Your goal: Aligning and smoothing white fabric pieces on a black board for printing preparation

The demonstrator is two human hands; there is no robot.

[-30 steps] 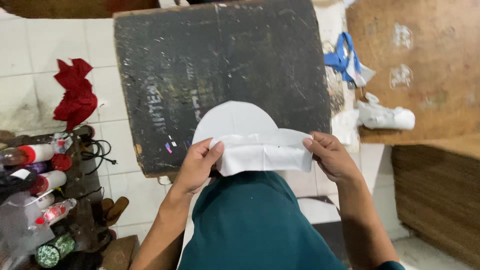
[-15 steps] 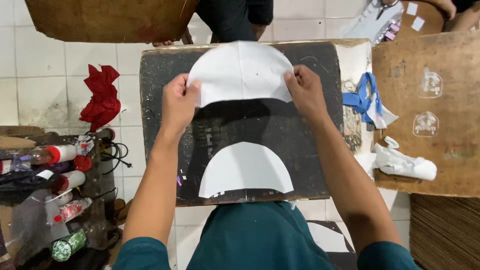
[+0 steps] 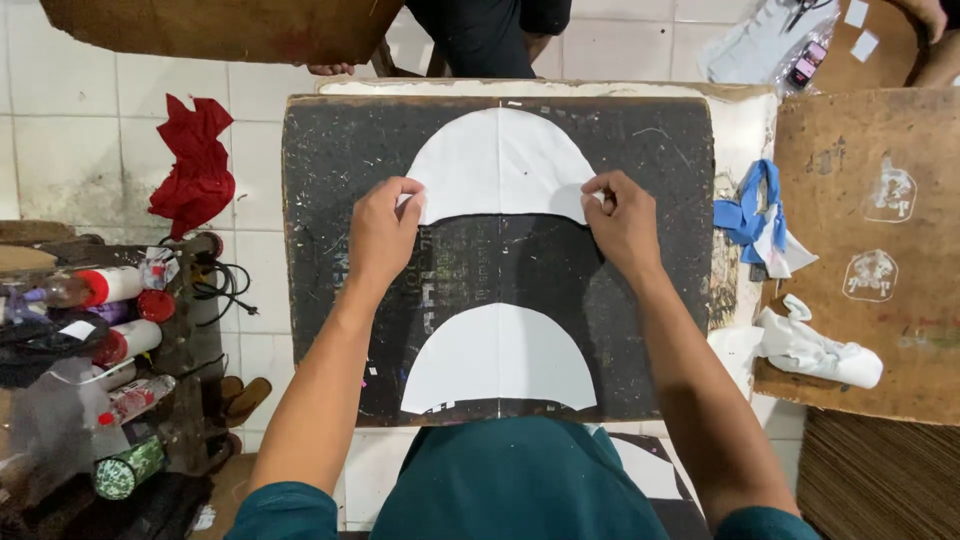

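A black scuffed work board [image 3: 320,300] lies in front of me. Two white crescent-shaped flat pieces rest on it. The far white piece [image 3: 500,165] lies flat near the board's top edge. My left hand [image 3: 382,232] pinches its left corner and my right hand [image 3: 622,222] pinches its right corner. The near white piece [image 3: 498,360] lies untouched by the board's front edge, just above my teal shirt.
A red cloth [image 3: 195,165] lies on the tiled floor at left. Glue bottles and cans [image 3: 105,330] crowd a low shelf at lower left. Blue and white scraps [image 3: 760,220] and a brown board [image 3: 870,250] sit at right. Another person [image 3: 490,35] stands beyond the board.
One second ago both hands held the stacked white pieces near my body. They carried one piece forward and laid it flat at the board's far end, leaving the other near the front edge.
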